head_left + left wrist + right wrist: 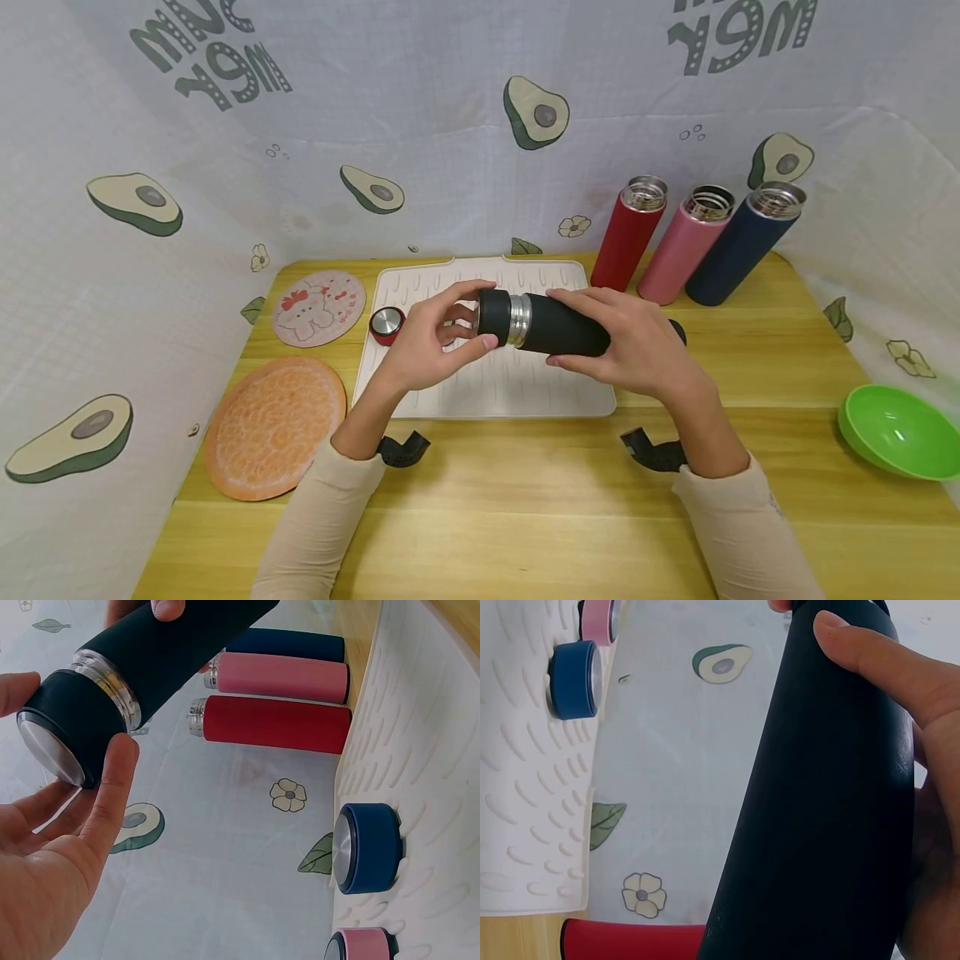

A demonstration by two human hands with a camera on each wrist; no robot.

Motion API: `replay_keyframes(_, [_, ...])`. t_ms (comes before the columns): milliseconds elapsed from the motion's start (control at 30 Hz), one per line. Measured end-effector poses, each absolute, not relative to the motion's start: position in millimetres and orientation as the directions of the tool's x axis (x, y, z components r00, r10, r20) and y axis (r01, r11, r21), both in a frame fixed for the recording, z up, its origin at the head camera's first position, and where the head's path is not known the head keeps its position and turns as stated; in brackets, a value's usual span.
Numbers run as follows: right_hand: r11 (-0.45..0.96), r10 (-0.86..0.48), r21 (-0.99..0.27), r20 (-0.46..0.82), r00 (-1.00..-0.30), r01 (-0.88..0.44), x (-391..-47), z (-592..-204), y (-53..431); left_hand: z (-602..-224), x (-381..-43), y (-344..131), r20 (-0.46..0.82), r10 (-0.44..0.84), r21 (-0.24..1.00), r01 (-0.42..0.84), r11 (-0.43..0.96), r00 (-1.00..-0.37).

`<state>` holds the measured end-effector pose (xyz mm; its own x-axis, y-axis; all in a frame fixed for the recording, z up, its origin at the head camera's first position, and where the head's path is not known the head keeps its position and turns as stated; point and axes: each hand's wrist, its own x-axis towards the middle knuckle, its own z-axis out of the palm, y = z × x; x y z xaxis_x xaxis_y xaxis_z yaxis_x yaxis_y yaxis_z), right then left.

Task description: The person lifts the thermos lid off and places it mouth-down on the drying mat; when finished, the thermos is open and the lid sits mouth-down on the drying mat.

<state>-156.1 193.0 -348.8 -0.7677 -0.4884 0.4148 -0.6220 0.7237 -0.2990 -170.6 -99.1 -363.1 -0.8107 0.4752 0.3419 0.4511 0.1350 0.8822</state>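
My right hand (pixel 637 337) grips the body of a black thermos bottle (pixel 564 325), which is tilted, mouth end to the left, above a white drying mat (pixel 487 398). At that end my left hand (pixel 435 337) holds the black lid (pixel 493 313) between thumb and fingers. A steel neck ring (pixel 519 320) shows between lid and body. In the left wrist view, the lid has a silver top (pixel 51 748). A red lid (pixel 387 325) rests on the mat beside my left hand. Blue (pixel 367 847) and pink (pixel 363 945) lids also stand on it, hidden in the head view.
Lidless red (pixel 628 237), pink (pixel 684 254) and navy (pixel 742 246) bottles stand at the back right. A green bowl (pixel 900 433) sits at the right edge. On the left lie an orange round mat (pixel 276 429) and a pink round mat (pixel 318 308). A patterned cloth (pixel 450 183) hangs behind.
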Motion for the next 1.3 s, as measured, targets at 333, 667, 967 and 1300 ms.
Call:
replay_keyframes(333, [0.727, -0.431, -0.358, 0.426, -0.796, -0.585, -158.6, -348.0, 201.1, -368.8, -176.2, -96.2, 0.357, 0.415, 0.886, 0.444, 0.133, -0.837])
replay_keyframes(667, [0.644, -0.304, -0.537, 0.473, -0.827, -0.544, -168.6, -346.1, 222.9, -384.2, -184.0, -87.9, 0.368, 0.37, 0.872, 0.455, 0.18, -0.853])
replay_keyframes(967, [0.621, -0.105, -0.662, 0.459, -0.882, -0.419, -170.1, -344.8, 254.8, -399.7, -191.1, -72.8, 0.363, 0.366, 0.826, 0.478, 0.299, -0.857])
replay_keyframes(1300, [0.536, 0.187, -0.827, 0.311, -0.932, -0.168, -172.5, -332.5, 291.7, -419.0, -202.4, -49.3, 0.314, 0.428, 0.721, 0.506, 0.473, -0.848])
